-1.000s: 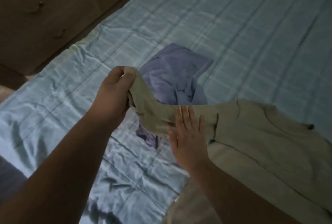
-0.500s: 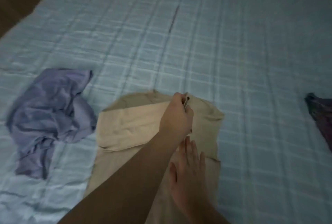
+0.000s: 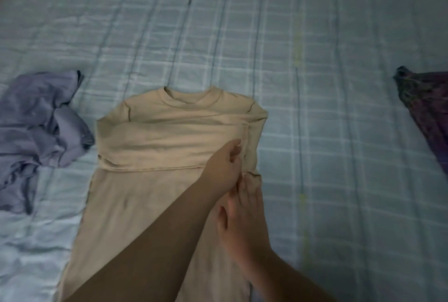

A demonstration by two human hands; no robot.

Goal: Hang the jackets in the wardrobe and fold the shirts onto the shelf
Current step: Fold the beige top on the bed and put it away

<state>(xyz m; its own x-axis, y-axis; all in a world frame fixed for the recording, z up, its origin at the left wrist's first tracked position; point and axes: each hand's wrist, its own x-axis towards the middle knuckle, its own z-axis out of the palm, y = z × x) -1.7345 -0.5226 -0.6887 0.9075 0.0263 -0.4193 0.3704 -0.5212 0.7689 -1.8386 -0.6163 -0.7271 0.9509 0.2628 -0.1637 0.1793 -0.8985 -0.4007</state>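
Note:
A beige long-sleeved shirt (image 3: 155,137) lies flat on the bed with its collar pointing away from me. One sleeve is folded straight across the chest. My left hand (image 3: 224,168) reaches across the shirt and pinches the cuff end of that sleeve near the shirt's right edge. Just below it, my right hand (image 3: 242,219) lies flat on the shirt's right side with its fingers straight. My forearms hide part of the shirt's lower body.
The bed carries a light blue checked sheet (image 3: 315,59). A crumpled lilac shirt (image 3: 41,120) lies just left of the beige one. At the right edge lies a dark purple garment (image 3: 429,117). Wrinkled sheet fills the lower left.
My left hand carried the sleeve from the left across the chest and laid it flat. The view swung right, so the collar and the dark purple garment now show.

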